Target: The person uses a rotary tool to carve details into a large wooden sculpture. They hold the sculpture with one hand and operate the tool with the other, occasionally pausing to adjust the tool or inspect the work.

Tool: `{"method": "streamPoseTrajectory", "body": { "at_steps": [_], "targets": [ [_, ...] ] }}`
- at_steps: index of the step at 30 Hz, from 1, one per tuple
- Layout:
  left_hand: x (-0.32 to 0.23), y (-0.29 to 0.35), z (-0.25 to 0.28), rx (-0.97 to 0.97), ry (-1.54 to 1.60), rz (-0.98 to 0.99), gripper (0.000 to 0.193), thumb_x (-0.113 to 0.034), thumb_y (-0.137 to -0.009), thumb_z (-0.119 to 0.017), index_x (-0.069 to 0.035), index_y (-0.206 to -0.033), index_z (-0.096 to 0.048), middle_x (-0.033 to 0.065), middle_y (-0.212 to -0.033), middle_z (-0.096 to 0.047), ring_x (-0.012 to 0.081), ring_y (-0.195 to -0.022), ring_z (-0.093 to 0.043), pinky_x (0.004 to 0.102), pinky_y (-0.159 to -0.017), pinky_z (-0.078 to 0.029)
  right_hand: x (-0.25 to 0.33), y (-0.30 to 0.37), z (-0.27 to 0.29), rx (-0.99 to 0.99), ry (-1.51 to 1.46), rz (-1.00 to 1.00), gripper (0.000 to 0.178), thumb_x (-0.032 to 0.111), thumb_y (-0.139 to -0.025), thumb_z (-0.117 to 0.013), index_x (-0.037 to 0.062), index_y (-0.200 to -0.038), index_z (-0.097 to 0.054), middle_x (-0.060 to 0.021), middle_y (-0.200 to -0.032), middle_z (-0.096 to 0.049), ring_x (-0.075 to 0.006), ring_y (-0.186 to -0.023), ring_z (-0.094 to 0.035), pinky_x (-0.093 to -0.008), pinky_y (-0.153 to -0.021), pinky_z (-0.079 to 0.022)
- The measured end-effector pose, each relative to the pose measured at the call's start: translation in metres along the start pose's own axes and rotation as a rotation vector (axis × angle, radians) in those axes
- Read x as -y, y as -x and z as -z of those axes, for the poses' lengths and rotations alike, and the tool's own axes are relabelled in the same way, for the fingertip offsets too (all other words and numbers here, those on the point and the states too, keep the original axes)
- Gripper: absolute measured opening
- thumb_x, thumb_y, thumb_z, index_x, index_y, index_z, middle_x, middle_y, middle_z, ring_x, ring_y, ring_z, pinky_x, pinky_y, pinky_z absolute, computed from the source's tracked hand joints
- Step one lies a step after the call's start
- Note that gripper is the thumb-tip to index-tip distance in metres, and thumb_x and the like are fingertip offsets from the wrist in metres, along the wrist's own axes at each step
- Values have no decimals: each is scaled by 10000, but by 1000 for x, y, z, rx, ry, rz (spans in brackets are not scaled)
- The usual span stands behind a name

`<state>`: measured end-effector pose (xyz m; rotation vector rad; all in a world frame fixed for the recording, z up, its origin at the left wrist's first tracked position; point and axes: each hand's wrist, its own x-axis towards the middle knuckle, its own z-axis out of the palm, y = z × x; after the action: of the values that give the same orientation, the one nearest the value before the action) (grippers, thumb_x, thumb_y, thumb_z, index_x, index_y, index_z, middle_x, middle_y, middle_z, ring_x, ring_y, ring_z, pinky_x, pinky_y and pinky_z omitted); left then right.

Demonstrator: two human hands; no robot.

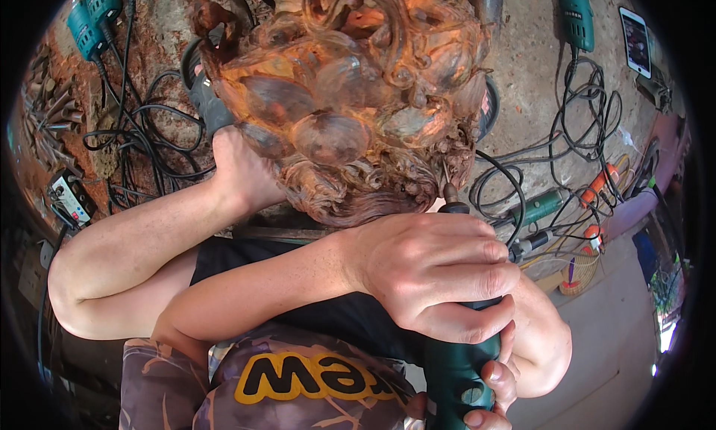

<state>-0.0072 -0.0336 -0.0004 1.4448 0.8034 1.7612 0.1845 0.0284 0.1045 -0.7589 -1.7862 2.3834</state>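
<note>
A green die grinder [451,363] stands lengthwise at the lower right, its thin burr [448,184] up against the lower right part of a reddish-brown wood carving [332,135]. My left hand [440,273] wraps over the grinder's dark front end, knuckles up, with the thumb hidden. Lower down, my right hand [498,389] closes round the green body, and only some of its fingers show. The carving has smooth oval bosses and curled, finely grooved edges. My bare foot [246,165] presses against its left side.
Other green power tools [574,20] lie around with tangled black cords [570,120]. At the far right rests a phone [635,42]. Carving bits [56,109] are heaped at the far left, above a power strip [72,195]. A small basket [580,273] stands at right.
</note>
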Motion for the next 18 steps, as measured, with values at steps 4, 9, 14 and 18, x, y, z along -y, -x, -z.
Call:
{"method": "streamPoseTrajectory", "body": {
  "at_steps": [4, 9, 14, 18],
  "targets": [
    [2, 0, -1, -19, -51, 6, 194, -56, -832, -785, -30, -1018, -739, 144, -1031, -704, 281, -854, -716, 388, -720, -632, -4, 5, -1, 4, 9, 30, 469, 374, -1042, -549, -56, -1192, -659, -223, -1268, -616, -360, -1116, -639, -437, -947, -519],
    [5, 1, -3, -35, -32, 23, 209, -37, -828, -792, -29, -1030, -741, 144, -1042, -707, 290, -867, -723, 392, -726, -634, -4, 14, -15, -85, 52, 53, 450, 357, -1026, -574, -51, -1190, -669, -220, -1280, -626, -363, -1123, -649, -435, -951, -527],
    [6, 1, -4, -41, -7, 29, 215, -22, -829, -797, -26, -1037, -744, 147, -1045, -707, 293, -872, -727, 394, -725, -632, -3, 15, -20, -137, 58, 67, 432, 340, -1010, -600, -46, -1187, -678, -217, -1291, -636, -366, -1130, -658, -433, -954, -535],
    [6, 1, -4, -47, 11, 43, 210, -18, -840, -798, -22, -1044, -746, 151, -1048, -708, 294, -854, -728, 390, -708, -624, -2, 15, -22, -168, 64, 79, 419, 326, -997, -621, -42, -1185, -686, -215, -1300, -644, -369, -1136, -666, -431, -957, -542]
  ]
}}
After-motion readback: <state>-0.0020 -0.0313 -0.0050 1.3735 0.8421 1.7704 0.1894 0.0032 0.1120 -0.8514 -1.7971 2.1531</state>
